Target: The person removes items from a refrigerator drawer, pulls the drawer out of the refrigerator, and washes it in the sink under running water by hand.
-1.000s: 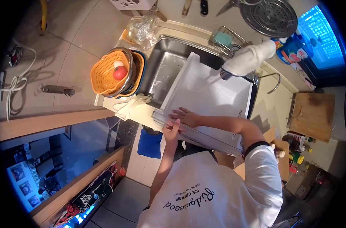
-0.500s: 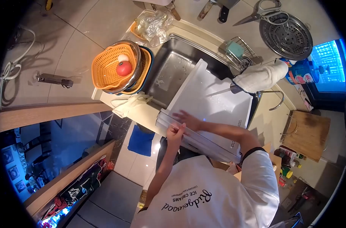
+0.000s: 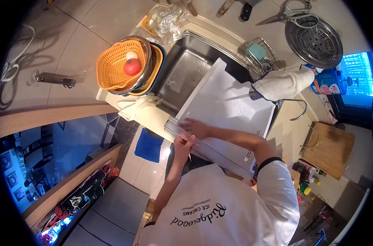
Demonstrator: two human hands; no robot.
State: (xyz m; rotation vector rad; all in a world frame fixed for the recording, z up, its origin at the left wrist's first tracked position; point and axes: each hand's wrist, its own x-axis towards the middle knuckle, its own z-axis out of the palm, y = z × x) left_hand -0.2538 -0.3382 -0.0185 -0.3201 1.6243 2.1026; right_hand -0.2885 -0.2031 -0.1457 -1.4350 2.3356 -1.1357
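Observation:
A large white drawer-like bin point(image 3: 223, 102) with a clear front panel point(image 3: 219, 158) lies tilted across the sink point(image 3: 182, 69). At the panel's outer side, near its left end, my left hand point(image 3: 184, 146) has its fingers closed around the edge. My right hand point(image 3: 196, 128) rests just inside the same edge, close to the left one, with fingers stretched out on the surface. Above the bin is a faucet point(image 3: 255, 94) wrapped in a white cloth point(image 3: 282, 84). Water drops show on the bin's inside.
Left of the sink sit an orange basket point(image 3: 108, 67) with a red tomato-like item point(image 3: 132, 67) and cream gloves point(image 3: 139, 106). A wire rack point(image 3: 272, 55), a steamer plate point(image 3: 323, 45) and scissors point(image 3: 299, 12) are beyond the sink. A wooden board point(image 3: 329, 143) stands right.
The view has shifted and turned slightly. My right hand has slid a little along the inside of the panel edge. My left hand stays at the panel's edge.

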